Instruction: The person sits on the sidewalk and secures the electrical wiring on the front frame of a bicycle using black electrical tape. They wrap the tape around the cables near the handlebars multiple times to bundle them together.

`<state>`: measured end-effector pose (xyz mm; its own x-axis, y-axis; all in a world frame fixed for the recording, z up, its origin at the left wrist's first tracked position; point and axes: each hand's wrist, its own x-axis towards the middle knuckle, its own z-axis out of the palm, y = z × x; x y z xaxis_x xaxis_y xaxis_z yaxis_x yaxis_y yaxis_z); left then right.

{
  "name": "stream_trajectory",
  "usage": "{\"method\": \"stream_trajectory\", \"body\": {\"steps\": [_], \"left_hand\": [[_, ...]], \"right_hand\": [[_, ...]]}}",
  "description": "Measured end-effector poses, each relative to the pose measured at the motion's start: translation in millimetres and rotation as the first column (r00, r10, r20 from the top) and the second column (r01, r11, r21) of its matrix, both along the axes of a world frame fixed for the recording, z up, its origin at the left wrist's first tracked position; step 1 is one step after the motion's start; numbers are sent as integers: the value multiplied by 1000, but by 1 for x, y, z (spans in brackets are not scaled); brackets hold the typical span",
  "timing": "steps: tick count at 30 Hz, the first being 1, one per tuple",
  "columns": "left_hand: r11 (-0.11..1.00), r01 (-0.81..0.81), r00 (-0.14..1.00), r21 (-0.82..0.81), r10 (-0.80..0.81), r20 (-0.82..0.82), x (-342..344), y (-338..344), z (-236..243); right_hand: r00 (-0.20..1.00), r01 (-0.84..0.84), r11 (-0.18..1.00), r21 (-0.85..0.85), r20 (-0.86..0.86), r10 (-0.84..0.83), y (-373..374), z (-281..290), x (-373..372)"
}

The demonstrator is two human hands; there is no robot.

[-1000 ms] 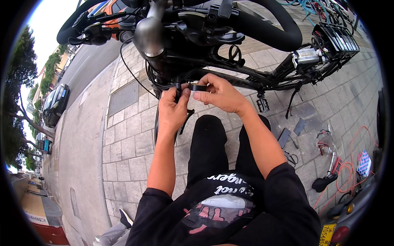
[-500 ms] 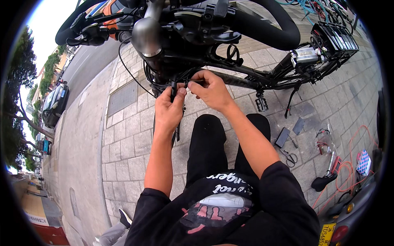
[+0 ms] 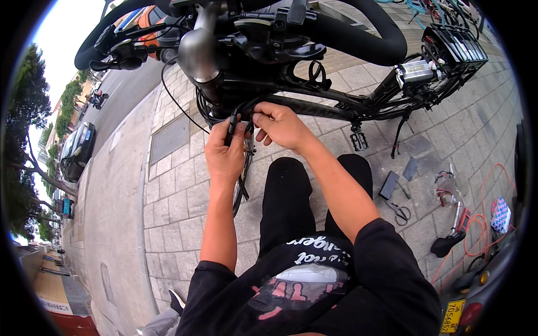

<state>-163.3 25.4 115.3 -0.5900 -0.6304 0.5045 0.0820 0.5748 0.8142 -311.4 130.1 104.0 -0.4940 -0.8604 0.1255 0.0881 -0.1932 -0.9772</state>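
Pinched between thumb and fingers of the left hand (image 3: 223, 154), a thick black cable (image 3: 230, 131) stands tilted at the front of the bike. Right hand (image 3: 280, 126) has its thumb and forefinger drawn close beside it, at 2 o'clock from the left hand; whether they grip anything I cannot tell.

Good handling here probably means a steady left hold, light right fingertips, and neighbouring strands kept from slipping under them. Loose cables (image 3: 246, 106) crowd in at 12 o'clock and look the likeliest snag. The bike frame (image 3: 305, 106) runs off toward 3 o'clock, limiting room behind the right knuckles, while the handlebar (image 3: 386, 47) curves overhead out to 2 o'clock.

Knees (image 3: 288, 187) sit at 5 o'clock. Farther off, toward 4 o'clock, lie a phone (image 3: 389, 185), scissors (image 3: 400, 213), a saddle (image 3: 445, 245) and an orange cord (image 3: 476, 223). Well away at 9 o'clock stands a dark car (image 3: 78, 151).
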Motion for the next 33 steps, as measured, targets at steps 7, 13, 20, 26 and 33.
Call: {"method": "stream_trajectory", "body": {"steps": [7, 13, 20, 26, 33], "left_hand": [[997, -43, 999, -56, 43, 6, -3, 4, 0], [996, 23, 998, 84, -19, -54, -1, 0, -8], [938, 145, 989, 314, -127, -76, 7, -9, -1], [908, 154, 967, 389, -59, -246, -2, -9, -13], [913, 209, 943, 350, -94, -318, -4, -5, -13]], "right_hand": [[992, -98, 994, -46, 80, 101, -1, 2, -10], [988, -102, 989, -106, 102, 112, -3, 2, -1], [973, -191, 980, -51, 119, 196, 2, -1, -17], [978, 208, 959, -194, 34, -205, 4, -7, 10], [647, 281, 902, -328, -629, -431, 19, 8, 15]]}}
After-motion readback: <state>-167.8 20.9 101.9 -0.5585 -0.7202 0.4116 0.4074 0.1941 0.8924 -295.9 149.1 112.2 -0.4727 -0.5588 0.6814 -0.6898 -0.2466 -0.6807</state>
